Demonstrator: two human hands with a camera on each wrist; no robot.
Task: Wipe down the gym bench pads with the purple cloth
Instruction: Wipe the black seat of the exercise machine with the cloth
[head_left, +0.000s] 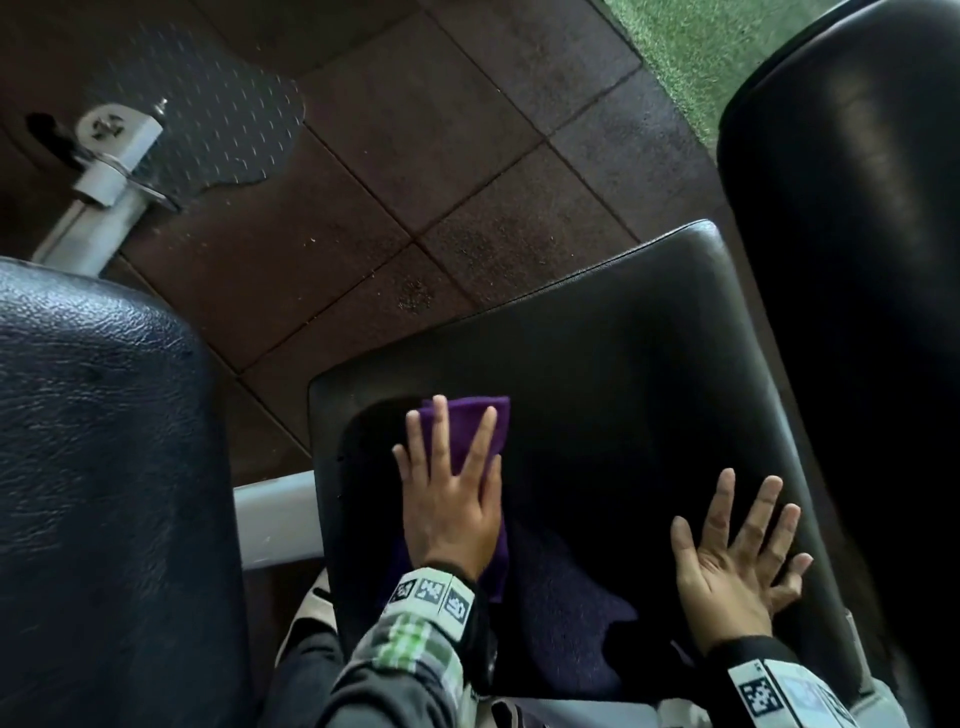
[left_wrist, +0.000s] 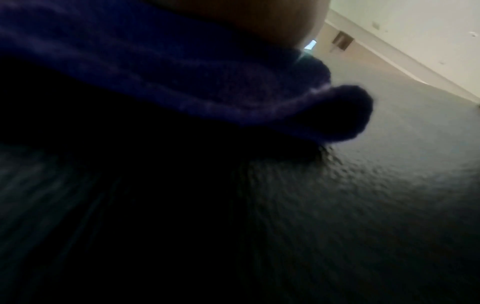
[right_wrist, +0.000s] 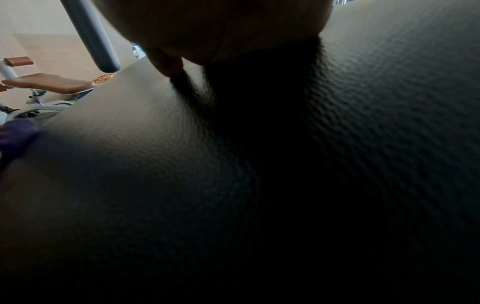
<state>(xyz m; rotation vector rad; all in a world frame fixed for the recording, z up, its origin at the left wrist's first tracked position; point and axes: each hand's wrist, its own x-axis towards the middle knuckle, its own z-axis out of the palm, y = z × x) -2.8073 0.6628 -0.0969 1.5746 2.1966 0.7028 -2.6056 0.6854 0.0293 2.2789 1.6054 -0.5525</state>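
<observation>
A black seat pad (head_left: 613, 374) fills the middle of the head view. The folded purple cloth (head_left: 467, 426) lies on its near left part. My left hand (head_left: 449, 488) presses flat on the cloth with straight, spread fingers. My right hand (head_left: 743, 551) rests flat on the pad's right side, fingers spread, holding nothing. In the left wrist view the purple cloth (left_wrist: 182, 82) bunches under my palm against the textured pad (left_wrist: 363, 205). The right wrist view is mostly dark pad (right_wrist: 130, 164), with my palm (right_wrist: 221, 30) on it and a bit of cloth (right_wrist: 15, 135) at the left edge.
Another black pad (head_left: 98, 467) stands at the left and a tall black pad (head_left: 852, 260) at the right. A grey frame bar (head_left: 275, 519) runs under the seat. Brown rubber floor tiles (head_left: 415, 156) lie beyond, with green turf (head_left: 701, 47) at the far right.
</observation>
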